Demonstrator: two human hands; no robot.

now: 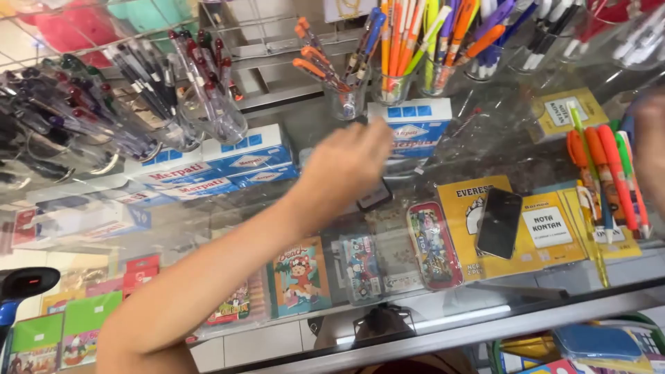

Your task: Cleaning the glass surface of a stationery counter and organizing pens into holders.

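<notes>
Reaching toward 12 o'clock, the left hand hovers blurred over the table; its grip cannot be told. Pen cups untouched; the right hand blurs at 3 o'clock.

Glass display counter, metal front edge; white tiled floor below; bright light glare on glass.

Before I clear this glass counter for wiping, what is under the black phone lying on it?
The black phone lies flat on the glass counter, partly above a yellow booklet in the case below. The booklet part beneath it is covered. The left hand is apart from it.
</notes>
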